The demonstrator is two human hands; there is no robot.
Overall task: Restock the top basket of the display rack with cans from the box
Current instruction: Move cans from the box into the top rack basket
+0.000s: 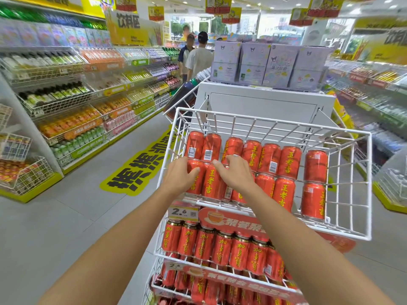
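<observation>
the top basket (271,121), white wire, holds red cans (288,161) lettered 王老吉 in yellow: seven in its back row, and six that can be counted in its front row, though the hands hide part of it. a narrow gap splits off the rightmost column. the left hand (180,175) grips the left can (195,183) at the basket's front left corner, thumb across it. the right hand (235,172) curls its fingers over the middle can (239,197), mostly hidden. on the basket's front edge hangs a price tag (184,212) reading 2.6. below the basket, seven lower cans (221,247) read 加多寶. left of the basket lies open aisle floor (72,212).
</observation>
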